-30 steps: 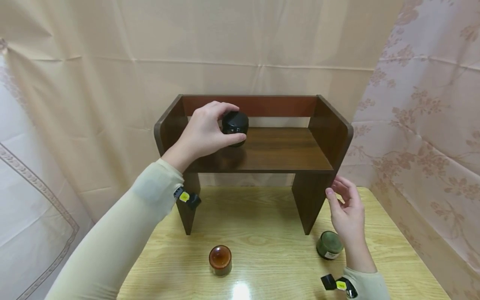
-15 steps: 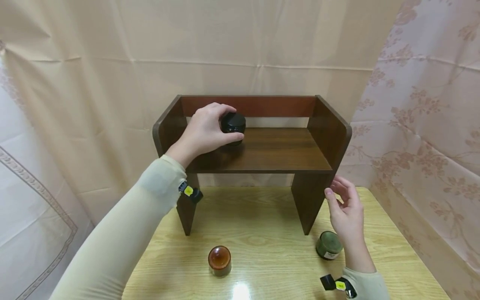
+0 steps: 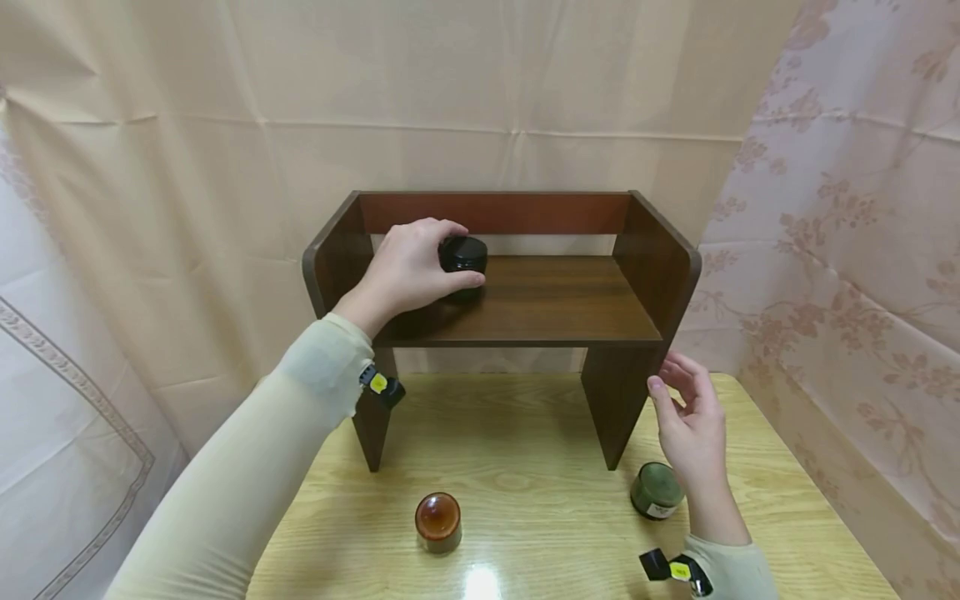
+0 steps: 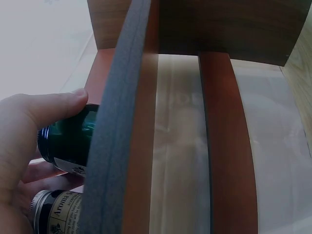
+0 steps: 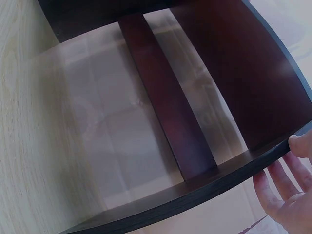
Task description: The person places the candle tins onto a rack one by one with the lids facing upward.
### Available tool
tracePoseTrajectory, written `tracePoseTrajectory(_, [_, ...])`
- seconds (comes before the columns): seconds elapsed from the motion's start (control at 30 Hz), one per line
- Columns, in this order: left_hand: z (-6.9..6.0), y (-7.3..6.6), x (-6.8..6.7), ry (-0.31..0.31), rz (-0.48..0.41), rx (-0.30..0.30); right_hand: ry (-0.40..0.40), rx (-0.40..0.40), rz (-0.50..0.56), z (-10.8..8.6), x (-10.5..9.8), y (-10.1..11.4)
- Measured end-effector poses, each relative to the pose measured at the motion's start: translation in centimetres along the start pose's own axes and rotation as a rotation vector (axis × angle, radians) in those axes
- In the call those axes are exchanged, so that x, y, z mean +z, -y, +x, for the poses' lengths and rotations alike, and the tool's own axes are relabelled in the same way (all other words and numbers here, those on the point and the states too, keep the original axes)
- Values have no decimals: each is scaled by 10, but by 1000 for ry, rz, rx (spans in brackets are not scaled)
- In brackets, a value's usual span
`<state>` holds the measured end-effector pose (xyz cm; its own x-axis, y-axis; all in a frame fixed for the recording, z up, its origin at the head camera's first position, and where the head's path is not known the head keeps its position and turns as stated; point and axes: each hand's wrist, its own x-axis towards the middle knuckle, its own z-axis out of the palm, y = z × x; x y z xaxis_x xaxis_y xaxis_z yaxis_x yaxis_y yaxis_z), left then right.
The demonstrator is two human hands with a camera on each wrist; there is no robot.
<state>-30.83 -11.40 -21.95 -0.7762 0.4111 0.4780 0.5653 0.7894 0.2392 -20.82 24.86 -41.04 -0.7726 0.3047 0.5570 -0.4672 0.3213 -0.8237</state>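
A dark green glass jar (image 4: 73, 139) with a black lid (image 3: 463, 248) is in my left hand (image 3: 408, 271), thumb on the near side and fingers around the back. It is low over the brown wooden shelf (image 3: 562, 304), toward the left; I cannot tell whether its base touches the board. Just below it in the left wrist view is another jar (image 4: 58, 212), labelled "Aroma", which my hand hides in the head view. My right hand (image 3: 693, 425) rests at the shelf's right side panel (image 5: 253, 165), thumb at the front edge and loosely bent fingers along the outer face.
An amber glass jar (image 3: 438, 521) stands on the light wooden table (image 3: 540, 517), in front of the shelf. Beside my right wrist is a green jar (image 3: 657, 492) with a white label. Beige cloth (image 3: 480, 92) hangs behind, patterned cloth (image 3: 847, 250) to the right.
My left hand has lowered the dark green jar slightly toward the shelf board. The right hand stays at the side panel, and the jars on the table have not moved.
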Motion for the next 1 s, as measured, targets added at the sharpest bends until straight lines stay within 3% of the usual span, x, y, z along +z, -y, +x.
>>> tracePoseTrajectory(0.3, [0,-1,2,23,54,-20,4,-5,10,0,0,0])
tracePoseTrajectory(1.0, [1,-2,1,90,59,-83,5,-6,-3,0,0,1])
